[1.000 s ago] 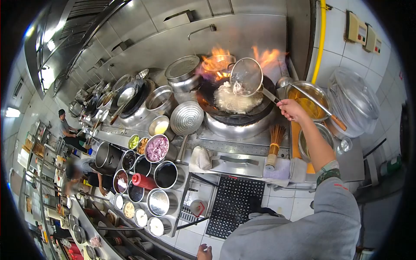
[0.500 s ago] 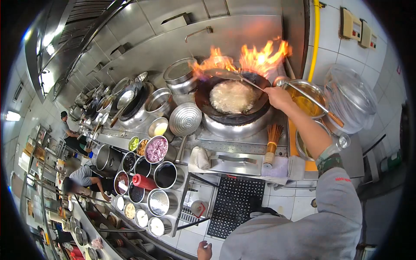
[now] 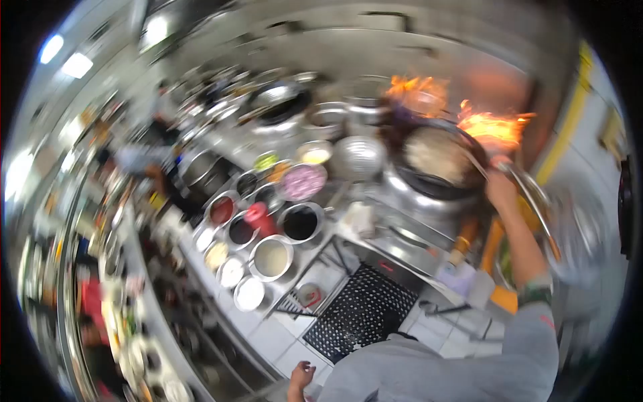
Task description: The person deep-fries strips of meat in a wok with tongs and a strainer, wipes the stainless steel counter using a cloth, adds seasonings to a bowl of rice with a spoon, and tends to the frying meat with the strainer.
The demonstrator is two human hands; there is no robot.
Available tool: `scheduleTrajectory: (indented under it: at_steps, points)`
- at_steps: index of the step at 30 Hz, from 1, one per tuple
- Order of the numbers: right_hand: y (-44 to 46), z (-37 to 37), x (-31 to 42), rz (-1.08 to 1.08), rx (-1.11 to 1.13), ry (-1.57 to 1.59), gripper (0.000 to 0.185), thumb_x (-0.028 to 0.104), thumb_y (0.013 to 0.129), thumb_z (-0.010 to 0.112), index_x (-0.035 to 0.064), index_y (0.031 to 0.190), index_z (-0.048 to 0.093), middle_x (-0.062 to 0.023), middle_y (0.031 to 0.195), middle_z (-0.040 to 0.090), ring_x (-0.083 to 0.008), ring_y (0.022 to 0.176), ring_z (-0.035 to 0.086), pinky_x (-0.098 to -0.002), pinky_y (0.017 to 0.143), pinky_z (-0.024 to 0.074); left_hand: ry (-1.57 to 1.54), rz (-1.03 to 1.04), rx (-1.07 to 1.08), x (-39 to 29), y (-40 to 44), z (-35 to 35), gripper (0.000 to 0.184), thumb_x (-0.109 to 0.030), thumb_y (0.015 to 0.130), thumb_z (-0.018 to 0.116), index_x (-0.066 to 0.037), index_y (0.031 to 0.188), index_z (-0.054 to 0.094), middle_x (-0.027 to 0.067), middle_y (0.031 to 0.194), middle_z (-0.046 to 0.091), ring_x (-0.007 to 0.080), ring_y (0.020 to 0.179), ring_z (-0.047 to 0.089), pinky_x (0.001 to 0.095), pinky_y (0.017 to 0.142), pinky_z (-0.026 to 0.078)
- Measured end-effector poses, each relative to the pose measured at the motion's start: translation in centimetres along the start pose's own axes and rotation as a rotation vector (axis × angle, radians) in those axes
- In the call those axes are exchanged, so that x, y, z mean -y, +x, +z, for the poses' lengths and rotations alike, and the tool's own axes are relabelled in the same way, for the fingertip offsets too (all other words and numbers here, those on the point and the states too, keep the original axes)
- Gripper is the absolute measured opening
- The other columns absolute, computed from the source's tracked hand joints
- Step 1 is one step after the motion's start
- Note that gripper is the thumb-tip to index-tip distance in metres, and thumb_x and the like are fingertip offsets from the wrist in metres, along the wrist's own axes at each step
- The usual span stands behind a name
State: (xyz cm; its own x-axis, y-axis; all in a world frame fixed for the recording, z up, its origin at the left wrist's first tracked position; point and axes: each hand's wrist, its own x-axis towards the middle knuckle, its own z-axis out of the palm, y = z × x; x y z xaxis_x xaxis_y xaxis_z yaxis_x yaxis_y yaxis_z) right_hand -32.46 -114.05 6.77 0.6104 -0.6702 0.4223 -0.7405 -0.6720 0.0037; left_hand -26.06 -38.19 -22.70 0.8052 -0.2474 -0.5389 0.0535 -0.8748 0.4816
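My right hand [image 3: 502,191] is closed around the thin handle of a wok spatula [image 3: 474,162], which reaches into the wok at the right; its head is blurred. In the black wok [image 3: 435,189] lies pale, frothy food [image 3: 435,155]. Flames [image 3: 492,127] rise behind the wok's far rim. Low in the view, my left hand [image 3: 303,375] hangs by my body over the floor, fingers curled and nothing visible in them. A ladle with a wooden handle [image 3: 554,246] rests just right of my right hand.
Left of the stove stand several seasoning pots, among them chopped purple onion [image 3: 303,181] and dark sauce [image 3: 299,222], with a red squeeze bottle [image 3: 259,218]. A perforated strainer [image 3: 360,157] lies beside the wok. A black mat [image 3: 362,311] covers the floor. Co-workers stand at the left.
The camera view has swung left and tilted, so the wok and pots appear further right, blurred. My right hand keeps hold of the spatula, which has come down into the wok.
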Motion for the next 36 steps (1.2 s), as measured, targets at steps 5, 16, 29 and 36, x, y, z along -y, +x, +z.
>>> scheduleTrajectory:
  at_steps: [5,16,29,36]
  points:
    - [-5.3,-2.6,6.7,-0.210,-0.005,0.268,0.057,0.017,0.084,0.071,0.0042,0.136,0.052,-0.0240,0.125,0.056,-0.0414,0.116,0.053,-0.0463,0.100,0.0424,-0.093,-0.256,0.026,10.3,-0.5,6.8,0.049,-0.041,0.083,0.071,-0.006,0.117,0.066,0.0161,0.108,0.071,0.0321,0.104,0.066,0.0398,0.093,0.051]
    - [-31.2,3.0,34.7,-0.826,1.011,0.896,0.044,0.025,0.083,0.074,0.0045,0.121,0.065,-0.0167,0.101,0.068,-0.0269,0.085,0.068,-0.0372,0.077,0.0539,-0.517,-0.671,-0.078,17.2,-11.4,12.4,0.047,-0.040,0.078,0.072,-0.006,0.111,0.068,0.0180,0.110,0.070,0.0320,0.101,0.067,0.0416,0.087,0.052]
    - [-33.1,30.9,25.9,-0.330,1.669,0.248,0.018,0.020,0.089,0.062,0.0034,0.086,0.070,-0.0130,0.076,0.069,-0.0265,0.067,0.068,-0.0405,0.058,0.0545,-0.878,-0.968,-0.344,13.7,-20.6,21.3,0.034,-0.036,0.084,0.062,-0.004,0.086,0.073,0.0110,0.074,0.070,0.0239,0.064,0.067,0.0385,0.063,0.057]
    - [-28.2,35.9,33.1,-1.609,1.418,-0.175,0.030,0.026,0.088,0.056,0.0027,0.080,0.073,-0.0166,0.085,0.072,-0.0288,0.069,0.070,-0.0444,0.059,0.0556,-0.906,-0.934,-0.330,3.5,-20.8,26.2,0.035,-0.036,0.085,0.060,-0.003,0.087,0.072,0.0120,0.072,0.069,0.0245,0.058,0.066,0.0398,0.059,0.056]
